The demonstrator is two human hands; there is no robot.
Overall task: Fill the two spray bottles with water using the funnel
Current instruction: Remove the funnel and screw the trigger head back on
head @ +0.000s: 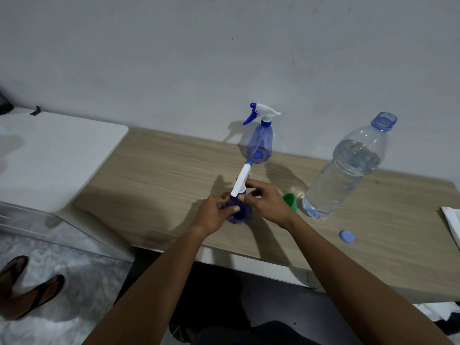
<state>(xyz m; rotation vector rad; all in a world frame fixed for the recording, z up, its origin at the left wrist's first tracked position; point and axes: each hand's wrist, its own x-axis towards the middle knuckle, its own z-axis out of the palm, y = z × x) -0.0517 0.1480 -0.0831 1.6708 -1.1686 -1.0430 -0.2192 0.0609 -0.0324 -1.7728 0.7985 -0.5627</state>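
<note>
A blue spray bottle [239,213] stands on the wooden table [159,175], and my left hand [216,212] grips its body. My right hand [265,202] pinches the collar of its white spray head [241,180], which points away from me. A second blue spray bottle [260,143] with its trigger head on stands behind, near the wall. The green funnel [290,200] lies partly hidden behind my right hand. A large clear water bottle [348,168], uncapped and mostly full, stands to the right. Its blue cap [347,236] lies near the table's front edge.
A white surface [52,155] adjoins the table on the left. White paper or cloth [451,220] lies at the right edge. Another person's sandalled feet [29,290] stand on the floor at lower left. The wall runs close behind the table.
</note>
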